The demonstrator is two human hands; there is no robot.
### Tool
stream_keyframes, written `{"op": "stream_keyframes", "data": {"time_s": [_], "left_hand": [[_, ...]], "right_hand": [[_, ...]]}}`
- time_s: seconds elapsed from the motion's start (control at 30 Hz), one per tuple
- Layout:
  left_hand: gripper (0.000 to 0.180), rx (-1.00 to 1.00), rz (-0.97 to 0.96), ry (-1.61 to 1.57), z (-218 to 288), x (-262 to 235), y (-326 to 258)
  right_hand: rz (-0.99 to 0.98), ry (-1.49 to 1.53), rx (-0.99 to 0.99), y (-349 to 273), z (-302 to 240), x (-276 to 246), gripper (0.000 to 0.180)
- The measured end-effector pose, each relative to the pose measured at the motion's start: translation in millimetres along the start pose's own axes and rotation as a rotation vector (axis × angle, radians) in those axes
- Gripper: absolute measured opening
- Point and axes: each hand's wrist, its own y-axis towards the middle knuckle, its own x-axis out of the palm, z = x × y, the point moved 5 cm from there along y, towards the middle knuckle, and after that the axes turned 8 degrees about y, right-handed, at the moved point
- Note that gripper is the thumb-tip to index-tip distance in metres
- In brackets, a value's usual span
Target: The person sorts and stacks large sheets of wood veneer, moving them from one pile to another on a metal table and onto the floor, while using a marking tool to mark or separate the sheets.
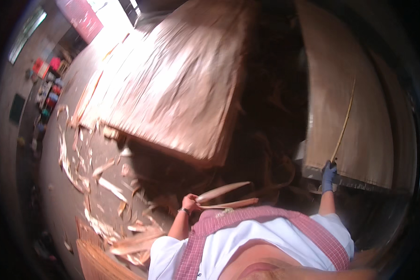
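Observation:
Pale wood veneer strips (224,191) are gripped in my left hand (190,202), which is bare and closed in front of my body. They fan out to the right from its fingers. My right hand (329,176), in a blue-grey glove, is closed round the lower end of a long thin stick (345,122). The stick points away from me over the right stack of smooth wood sheets (350,102), and the hand is at that stack's near edge. Ahead of me, beyond both hands, lies a large stack of wavy veneer sheets (172,88).
Torn veneer scraps (109,186) litter the floor at the left and near my left side. A dark gap (273,93) runs between the two stacks. More wood sheets (100,261) lie at the lower left. Coloured items (51,93) stand along the far left wall.

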Motion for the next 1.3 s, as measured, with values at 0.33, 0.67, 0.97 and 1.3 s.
{"op": "stream_keyframes", "data": {"time_s": [0.33,0.67,0.97,1.3], "left_hand": [[0.014,-0.001,0.663,-0.662,-150.1,-409.3,-89.2],[0.015,0.062,1.500,0.448,-73.8,-707.7,-93.1],[0.048,-0.406,0.586,-0.234,-260.7,-798.3,-24.2],[0.026,-0.360,0.523,-0.278,-276.9,-1152.3,101.3]], "right_hand": [[-0.211,0.234,0.463,-222.3,-254.2,317.7,0.037],[-0.207,0.110,0.168,-393.3,-305.0,696.0,0.038],[-0.754,0.001,0.911,-724.5,-423.7,933.1,0.021],[-0.680,0.061,1.088,-909.9,-569.3,1128.0,0.031]]}}
